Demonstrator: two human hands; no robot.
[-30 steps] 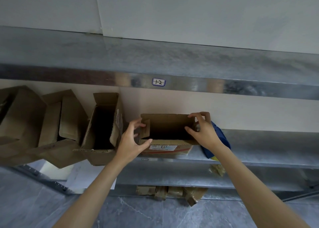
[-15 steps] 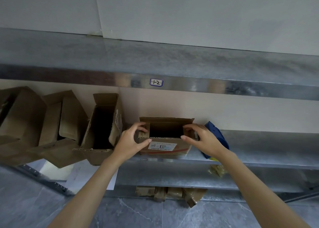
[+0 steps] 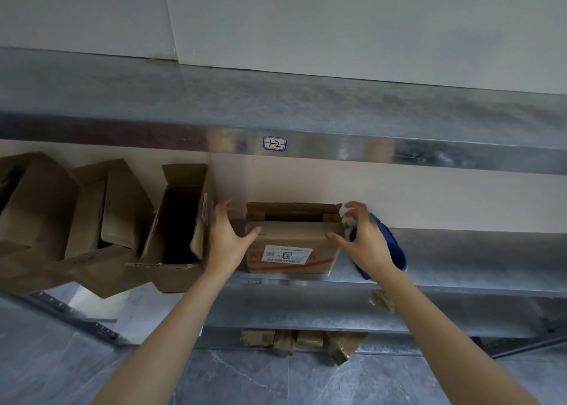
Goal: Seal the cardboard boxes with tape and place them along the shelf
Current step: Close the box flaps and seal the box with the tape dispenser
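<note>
Since a moment ago our hands have slid off the flaps and out to the two ends, and the flaps have sunk nearly flat, with a dark slit left along the top. The box [image 3: 291, 245] sits on the middle shelf [image 3: 460, 251], its long side running left to right, squarely between our hands. Our left hand [image 3: 225, 239] is spread, thumb against the front left corner; our right hand [image 3: 365, 242] is loosely curved at the right end — neither grasps anything. Just behind the right hand lies a blue thing [image 3: 395, 251], perhaps the tape holder — so we judge the right hand nearer for taping.
</note>
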